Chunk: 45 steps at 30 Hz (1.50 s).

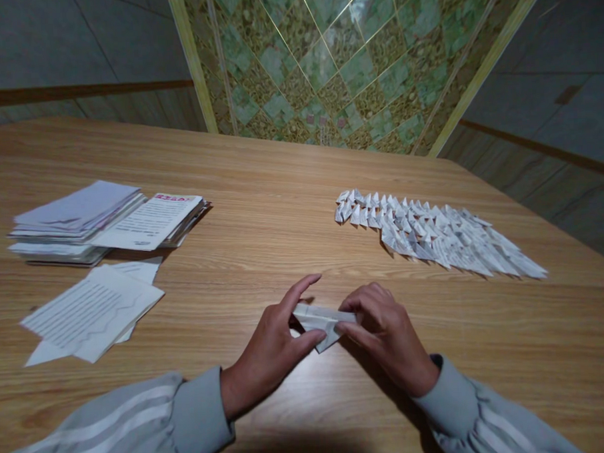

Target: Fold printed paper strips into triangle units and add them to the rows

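Observation:
A small folded piece of printed paper [322,323] is held between my two hands, a little above the table near its front middle. My left hand [274,344] has it at its left end, thumb on the near side and one finger stretched out beyond it. With thumb and curled fingers, my right hand [386,329] pinches the right end. The paper is a flat strip along the top with a point facing down toward me.
Stacked papers [81,209] and a printed booklet [154,219] lie on the wooden table [252,222] at the left. Loose sheets [93,309] are nearer. Rows of folded paper pieces [432,234] stand at the right. Behind is a tiled wall [325,58].

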{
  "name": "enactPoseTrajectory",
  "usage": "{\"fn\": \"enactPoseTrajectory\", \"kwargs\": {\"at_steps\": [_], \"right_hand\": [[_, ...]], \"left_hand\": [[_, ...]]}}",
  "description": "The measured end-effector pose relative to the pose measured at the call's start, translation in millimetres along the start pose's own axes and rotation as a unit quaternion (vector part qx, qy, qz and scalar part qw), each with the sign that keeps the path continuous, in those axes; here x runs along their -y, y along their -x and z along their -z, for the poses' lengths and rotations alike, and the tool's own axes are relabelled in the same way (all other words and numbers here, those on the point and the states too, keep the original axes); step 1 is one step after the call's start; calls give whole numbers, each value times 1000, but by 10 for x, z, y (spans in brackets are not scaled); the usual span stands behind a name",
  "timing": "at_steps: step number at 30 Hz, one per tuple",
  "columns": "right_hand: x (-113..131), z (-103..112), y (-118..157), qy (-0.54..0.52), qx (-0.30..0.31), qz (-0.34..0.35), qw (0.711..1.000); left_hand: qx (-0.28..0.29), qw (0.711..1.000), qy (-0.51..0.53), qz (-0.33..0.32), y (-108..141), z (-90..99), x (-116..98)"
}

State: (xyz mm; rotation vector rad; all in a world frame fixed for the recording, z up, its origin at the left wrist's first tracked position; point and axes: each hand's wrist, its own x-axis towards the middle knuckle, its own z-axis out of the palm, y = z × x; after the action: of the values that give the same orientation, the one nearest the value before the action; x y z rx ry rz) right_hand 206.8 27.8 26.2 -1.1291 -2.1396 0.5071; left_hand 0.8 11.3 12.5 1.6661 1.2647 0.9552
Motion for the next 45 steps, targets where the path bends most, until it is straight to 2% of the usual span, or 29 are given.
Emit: {"fn": "enactPoseTrajectory", "kwargs": {"at_steps": [5,25,37,45], "right_hand": [[71,1,3,20,-26,64,997],[48,-23,19,-12,29,13,999],[94,-21,10,15,29,39,999],[90,-36,22,24,36,42,998]], "left_hand": [[4,1000,-10,9,2,-21,-2],[17,999,-22,-34,20,-22,23],[11,999,-42,-19,27,-36,53],[11,996,-68,-54,39,-41,75]]}}
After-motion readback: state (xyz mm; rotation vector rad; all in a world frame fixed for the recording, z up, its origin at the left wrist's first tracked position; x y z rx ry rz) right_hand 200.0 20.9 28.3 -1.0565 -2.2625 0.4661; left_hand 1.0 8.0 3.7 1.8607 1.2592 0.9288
